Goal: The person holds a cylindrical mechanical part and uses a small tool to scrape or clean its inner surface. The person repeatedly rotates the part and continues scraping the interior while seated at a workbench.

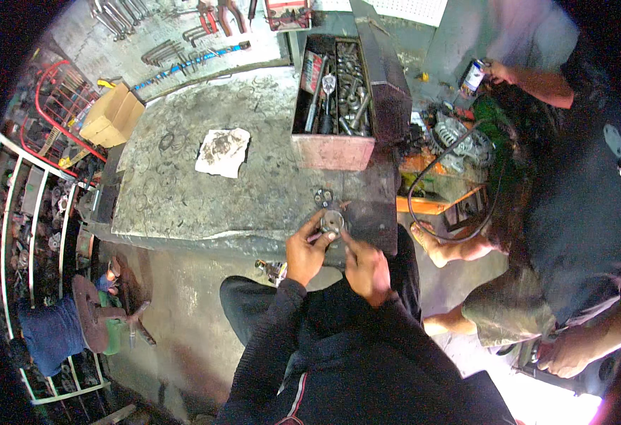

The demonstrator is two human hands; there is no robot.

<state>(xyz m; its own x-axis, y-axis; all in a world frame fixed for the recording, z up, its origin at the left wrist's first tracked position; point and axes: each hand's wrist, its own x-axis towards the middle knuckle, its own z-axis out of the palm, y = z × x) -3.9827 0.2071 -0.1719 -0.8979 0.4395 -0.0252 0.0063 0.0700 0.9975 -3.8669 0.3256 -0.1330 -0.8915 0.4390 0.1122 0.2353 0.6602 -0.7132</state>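
A small round metal part (332, 222), cup-shaped with a dark centre, is held above the near right edge of the workbench. My left hand (306, 253) grips it from the left, thumb against its lower rim. Close on its right is my right hand (368, 270), fingers curled and the index finger reaching to the part's rim; whether a small thing sits in those fingers I cannot make out. Just beyond the part lie several small dark metal pieces (322, 197) on the workbench (176, 191).
A red metal toolbox (333, 154) with bolts and ratchets stands at the bench's back right. A stained white cloth or paper (223, 151) lies mid-bench. At right, a co-worker (572, 191) holds a can (473, 78) near an alternator (456, 142). A stool (89, 314) stands left.
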